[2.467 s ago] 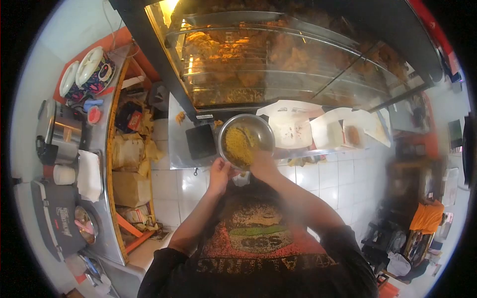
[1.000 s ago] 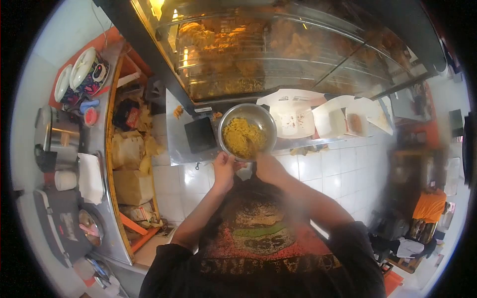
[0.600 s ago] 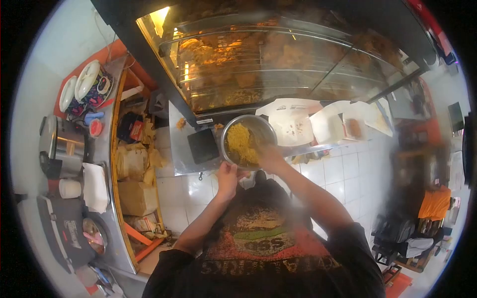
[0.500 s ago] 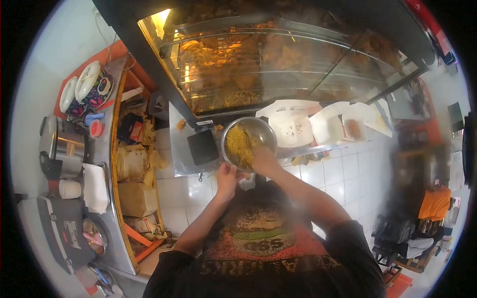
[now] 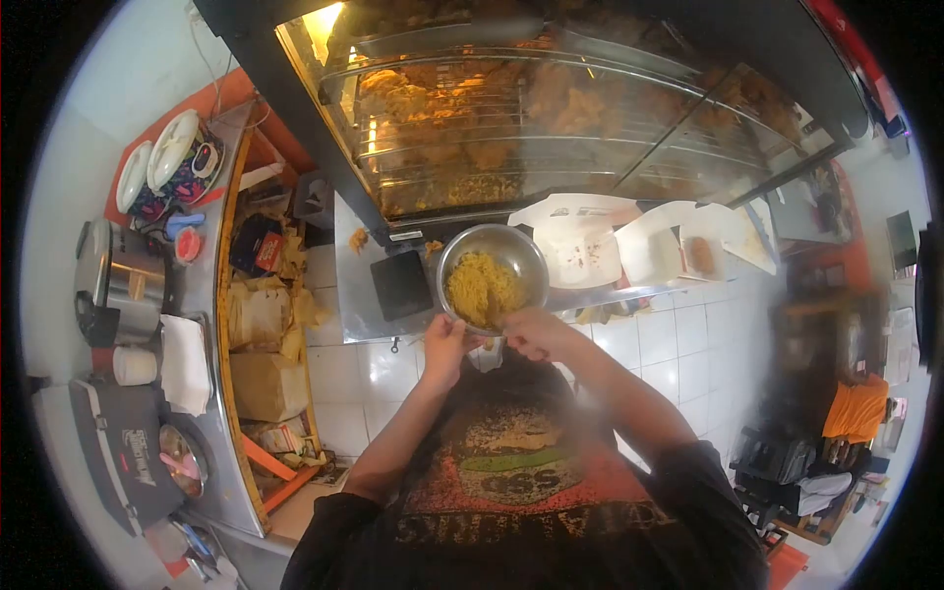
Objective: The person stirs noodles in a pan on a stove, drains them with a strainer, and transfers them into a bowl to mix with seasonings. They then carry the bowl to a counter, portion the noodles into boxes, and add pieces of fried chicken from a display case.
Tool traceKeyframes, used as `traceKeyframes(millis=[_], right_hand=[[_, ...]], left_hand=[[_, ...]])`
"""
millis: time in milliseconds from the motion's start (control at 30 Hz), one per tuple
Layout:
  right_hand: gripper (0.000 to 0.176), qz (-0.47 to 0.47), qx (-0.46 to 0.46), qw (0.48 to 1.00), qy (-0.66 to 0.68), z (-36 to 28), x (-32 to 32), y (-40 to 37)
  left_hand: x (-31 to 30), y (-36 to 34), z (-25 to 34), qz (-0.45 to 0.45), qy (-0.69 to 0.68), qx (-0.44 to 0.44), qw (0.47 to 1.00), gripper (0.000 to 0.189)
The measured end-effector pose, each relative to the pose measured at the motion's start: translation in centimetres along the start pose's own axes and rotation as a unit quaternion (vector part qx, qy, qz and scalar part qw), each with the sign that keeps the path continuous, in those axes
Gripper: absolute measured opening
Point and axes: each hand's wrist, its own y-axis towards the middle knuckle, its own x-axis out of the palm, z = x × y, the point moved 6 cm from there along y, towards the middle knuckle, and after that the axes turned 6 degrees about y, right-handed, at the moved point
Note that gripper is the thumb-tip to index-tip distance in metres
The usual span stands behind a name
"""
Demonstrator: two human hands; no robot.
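A metal mixing bowl stands at the counter's near edge, partly filled with a mound of yellow food that looks like noodles or rice. My left hand grips the bowl's near-left rim, thumb up. Close by the near-right rim is my right hand, its fingers curled closed. Whatever it may hold is too hard to make out. Left of the bowl lies a dark square pad. To the bowl's right, an open white takeaway box has crumbs in it.
A glass warming cabinet with fried food rises behind the counter. More open boxes line the right side. On the left, a side counter carries a cooker, a grey case and a pan.
My right hand has drawn back from inside the bowl to its near-right rim, showing more of the yellow food. My left hand stays on the rim.
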Motion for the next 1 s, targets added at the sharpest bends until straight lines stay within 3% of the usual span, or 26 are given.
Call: traceKeyframes(millis=[133, 400, 733, 933, 1000], right_hand=[[0.009, -0.018, -0.022, 0.999, 0.037, -0.6, -1.7, -0.5], [0.032, -0.004, -0.085, 0.996, -0.010, -4.9, -3.5, -5.9], [0.047, -0.048, -0.117, 0.992, -0.010, -10.0, -1.5, -12.4], [0.051, -0.050, -0.111, 0.992, 0.025, -6.6, -2.8, -9.3], [0.038, -0.005, -0.128, 0.992, 0.006, -3.6, -4.1, -6.5]], left_hand=[[0.0, -0.1, -0.1, 0.011, 0.001, 0.003, 1.000, 0.008], [-0.4, 0.3, -0.1, 0.016, 0.025, -0.014, 0.999, 0.008], [-0.5, 0.4, -0.1, 0.004, 0.038, -0.012, 0.999, 0.008], [-1.1, 0.5, -0.4, 0.003, 0.041, 0.018, 0.999, 0.012], [-1.1, 0.4, -1.0, 0.000, 0.048, 0.024, 0.999, 0.012]])
